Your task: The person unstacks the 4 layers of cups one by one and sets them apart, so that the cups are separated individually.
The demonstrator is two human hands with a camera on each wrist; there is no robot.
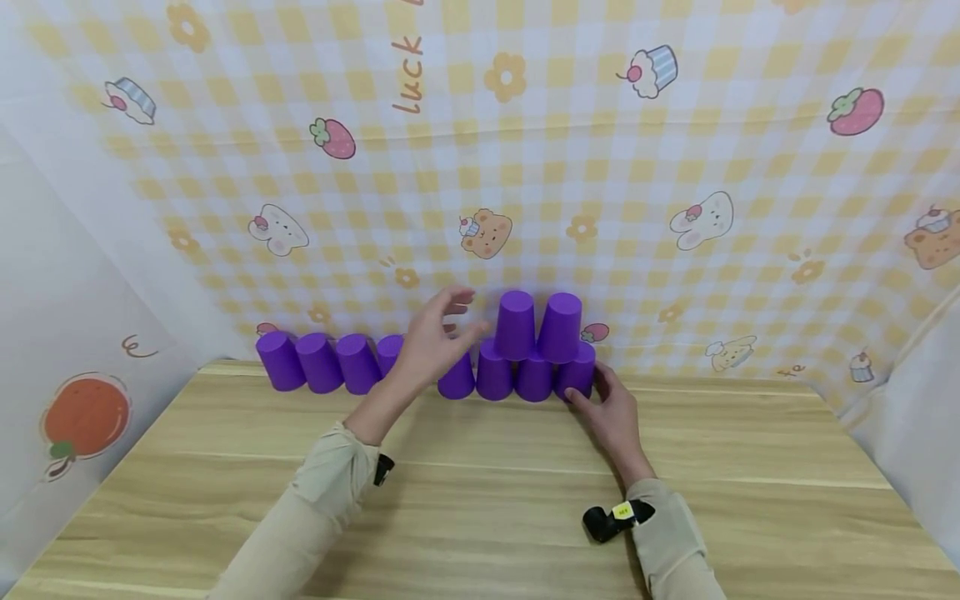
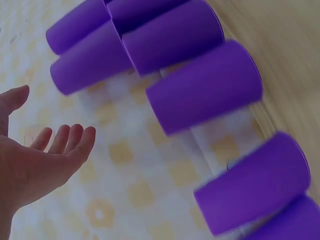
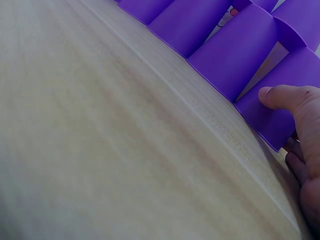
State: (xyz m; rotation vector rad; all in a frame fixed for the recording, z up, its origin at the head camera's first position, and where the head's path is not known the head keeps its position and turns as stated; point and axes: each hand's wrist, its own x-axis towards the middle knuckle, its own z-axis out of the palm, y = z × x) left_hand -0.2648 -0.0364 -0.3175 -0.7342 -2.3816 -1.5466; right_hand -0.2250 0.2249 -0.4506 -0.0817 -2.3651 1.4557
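Note:
Several purple cups stand upside down in a row, and two more sit on top at the right end: a left upper cup point(image 1: 515, 327) and a right upper cup point(image 1: 560, 329). My right hand point(image 1: 617, 410) holds the rightmost bottom cup point(image 3: 275, 107), thumb on its front and fingers around its far side. My left hand point(image 1: 432, 343) hangs in the air just left of the upper cups, fingers loosely spread and holding nothing. In the left wrist view, a gap separates that hand from a single bottom cup point(image 2: 205, 87). In the head view it hides part of the row.
The row stands on a wooden table point(image 1: 480, 500), close to its back edge. Right behind hangs a yellow checked cloth point(image 1: 600, 158) with printed pictures. More bottom cups point(image 1: 318, 363) continue to the left. A black wrist camera point(image 1: 600, 523) sits on the right sleeve.

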